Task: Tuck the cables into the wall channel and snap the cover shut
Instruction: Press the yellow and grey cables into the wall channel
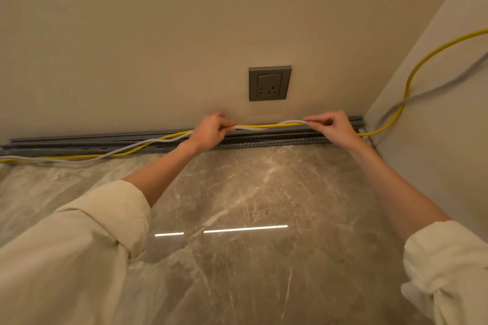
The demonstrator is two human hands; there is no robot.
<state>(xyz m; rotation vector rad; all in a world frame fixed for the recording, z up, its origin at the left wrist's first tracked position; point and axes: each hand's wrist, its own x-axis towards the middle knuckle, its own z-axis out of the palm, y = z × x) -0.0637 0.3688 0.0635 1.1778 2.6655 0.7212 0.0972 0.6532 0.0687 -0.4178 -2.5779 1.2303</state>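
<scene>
A grey wall channel (277, 137) runs along the foot of the wall where it meets the marble floor, with its slotted cover lying open in front. A yellow cable (269, 126) and a white cable (290, 122) stretch just above the channel. My left hand (211, 130) pinches both cables to the left of the socket. My right hand (332, 124) pinches them farther right, near the corner. To the left, both cables sag out of the channel onto the floor.
A grey wall socket (270, 83) sits on the wall above my hands. On the right, a side wall (435, 113) forms a corner, and the yellow and grey cables climb up it. Glossy marble floor (250, 206) lies in front.
</scene>
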